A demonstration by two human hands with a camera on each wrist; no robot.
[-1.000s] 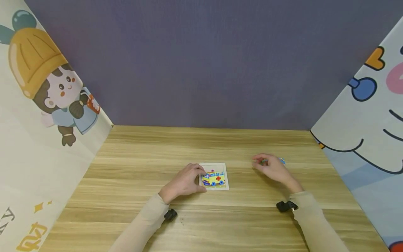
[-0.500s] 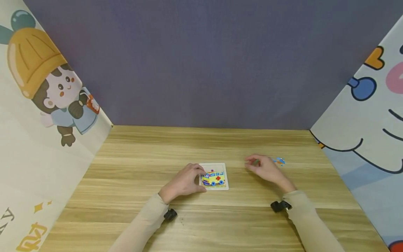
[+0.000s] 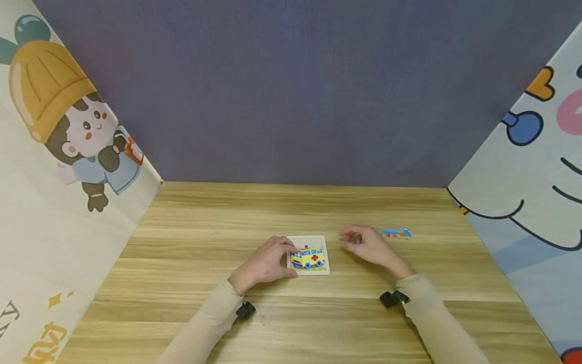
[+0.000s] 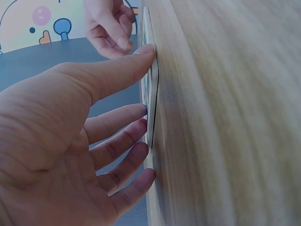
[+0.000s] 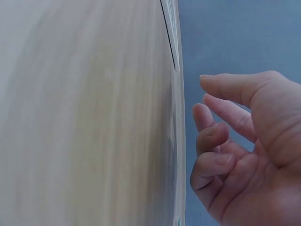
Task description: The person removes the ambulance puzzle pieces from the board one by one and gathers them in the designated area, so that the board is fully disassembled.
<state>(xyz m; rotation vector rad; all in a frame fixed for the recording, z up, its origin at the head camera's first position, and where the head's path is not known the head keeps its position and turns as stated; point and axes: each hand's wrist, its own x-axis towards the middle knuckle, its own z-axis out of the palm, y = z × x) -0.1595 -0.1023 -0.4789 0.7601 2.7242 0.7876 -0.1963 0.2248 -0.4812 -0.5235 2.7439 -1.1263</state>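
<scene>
A square white-bordered puzzle board [image 3: 307,237] with a yellow ambulance picture lies flat on the table. At its left side is my left hand [image 3: 269,260], thumb by the near corner and index fingertip over the picture. In the left wrist view, that hand [image 4: 80,127] rests its thumb and fairly straight fingertips along the board's edge [image 4: 154,89]. My right hand [image 3: 369,246] hovers to the right of the board, fingers loosely bent. Nothing shows between thumb and fingers of the right hand [image 5: 240,141] in the right wrist view.
Several small blue, colourful puzzle pieces [image 3: 395,232] lie behind and right of my right hand, partly hidden by it. A grey-blue panel [image 3: 300,91] rises at the table's [image 3: 218,212] back. Cartoon-printed walls [image 3: 50,202] flank both sides.
My right hand has moved left from the puzzle pieces toward the board, uncovering more of the pieces behind it. The left hand and the board have stayed in place.
</scene>
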